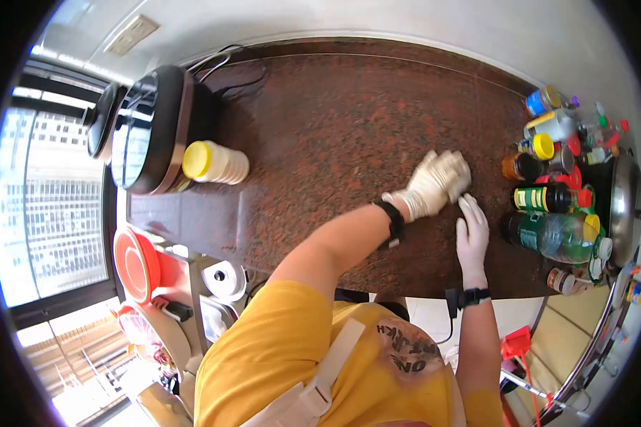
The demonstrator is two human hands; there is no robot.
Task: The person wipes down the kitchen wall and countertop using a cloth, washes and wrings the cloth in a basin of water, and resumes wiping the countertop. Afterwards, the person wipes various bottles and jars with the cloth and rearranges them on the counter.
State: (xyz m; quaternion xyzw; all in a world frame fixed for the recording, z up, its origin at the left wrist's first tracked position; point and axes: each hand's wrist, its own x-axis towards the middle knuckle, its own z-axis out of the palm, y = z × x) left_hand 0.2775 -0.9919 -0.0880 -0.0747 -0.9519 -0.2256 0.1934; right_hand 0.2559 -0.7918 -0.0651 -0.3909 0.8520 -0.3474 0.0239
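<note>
My left hand (438, 183), in a whitish glove, reaches across to the right part of the dark red speckled countertop (335, 135). Its fingers are bunched and a little blurred, pressed down near the surface; whatever lies under them, if anything, is hidden. Just below it, towards my body, my right hand (472, 238) wears a thin white glove. Its fingers are stretched forward over the counter, holding nothing I can see, with the fingertips close to my left hand. Dark bands circle both wrists.
Bottles and jars crowd the counter's right end, among them a dark bottle with a green label (545, 197) and a large green bottle (548, 235). A metal lid (625, 210) stands beyond. At left are a black appliance (157, 128) and a yellow-capped jar (217, 162).
</note>
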